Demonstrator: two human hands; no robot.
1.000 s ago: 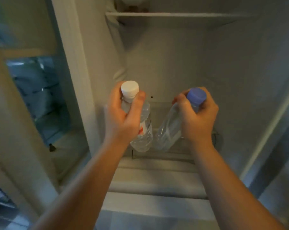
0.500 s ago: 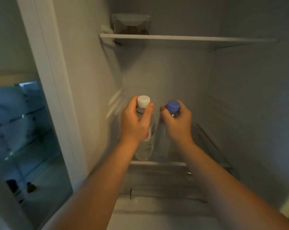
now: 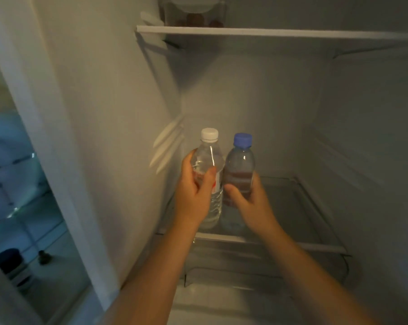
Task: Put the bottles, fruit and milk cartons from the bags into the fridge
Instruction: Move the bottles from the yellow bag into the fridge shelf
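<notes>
Left to right. Fridge left wall [image 3: 118, 137] fills the left of frame, and the room outside it is too blurred to read.

Left grip [image 3: 194, 195] is wrapped round the body of the white-cap bottle [image 3: 210, 158], thumb across the label. The bottle is upright, near the left wall.

Just beside it on the right is the blue-cap bottle [image 3: 241, 165], also upright. Their sides are touching or all but; we can't separate them. Right grip [image 3: 254, 205] curls round its lower half, thumb on the near face.

Both bottles are at the near left corner of the glass shelf [image 3: 315, 207]. Bases are at shelf level, but we can't tell if they're fully down. The glass carries on to the right and far side. The upper shelf [image 3: 268, 32] has a clear container [image 3: 193, 10] at its left end.

Step, as we read it: set-down of two bottles. Fruit, cartons and bags are not in frame, so most of the task looks outstanding.

Next: get both bases flat on the glass, loosen both grips, pull straight back toward us. The bottles are tall, narrow and close together by the front lip. A sideways drag on release could tip one into the other or off the edge. Worth nudging them farther in first.
</notes>
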